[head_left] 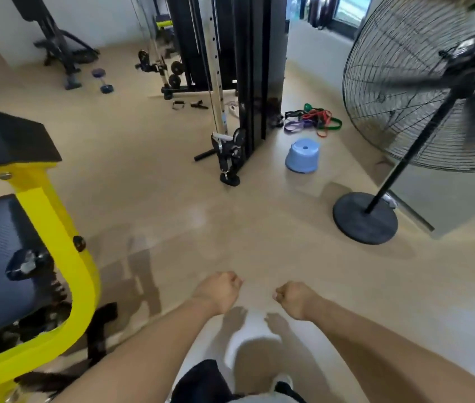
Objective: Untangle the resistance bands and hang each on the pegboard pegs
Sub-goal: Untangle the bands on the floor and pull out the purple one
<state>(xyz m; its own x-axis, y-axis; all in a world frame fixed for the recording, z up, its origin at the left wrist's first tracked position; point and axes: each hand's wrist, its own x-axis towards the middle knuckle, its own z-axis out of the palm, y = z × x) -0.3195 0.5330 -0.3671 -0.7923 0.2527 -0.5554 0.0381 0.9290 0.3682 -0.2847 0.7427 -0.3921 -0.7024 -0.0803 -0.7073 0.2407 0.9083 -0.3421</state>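
A tangled heap of resistance bands (313, 121), red, green, purple and black, lies on the floor far ahead, between the black cable machine and the fan. My left hand (219, 290) and my right hand (294, 298) are held out low in front of me, both with fingers curled into loose fists and holding nothing. The bands are several steps away from both hands. No pegboard is in view.
A blue plastic stool (302, 156) stands just before the bands. A large standing fan (365, 218) is on the right, a black cable machine (248, 82) in the middle, a yellow-framed bench (56, 228) on the left. Dumbbells (102, 80) lie far left.
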